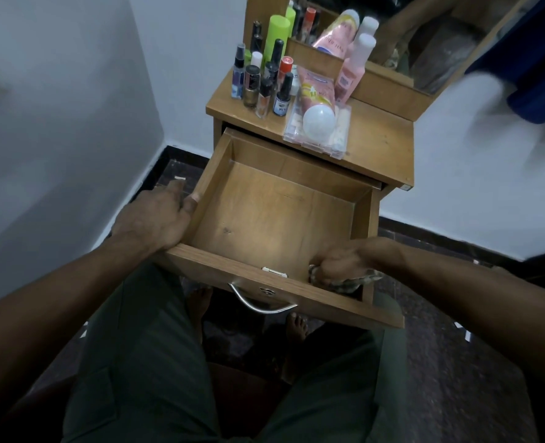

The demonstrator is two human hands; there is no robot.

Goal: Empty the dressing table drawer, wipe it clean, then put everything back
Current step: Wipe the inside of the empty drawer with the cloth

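The wooden drawer is pulled far out of the dressing table, with nothing lying inside it. My left hand holds the drawer's left wall, thumb over the rim. My right hand grips a crumpled patterned cloth pressed into the drawer's front right corner. On the table top stand several small bottles, a pink tube lying on a clear plastic box, and a pink bottle.
A mirror rises behind the table top. A metal handle and a lock sit on the drawer front. White walls close in left and right. My knees and bare feet are under the drawer on a dark floor.
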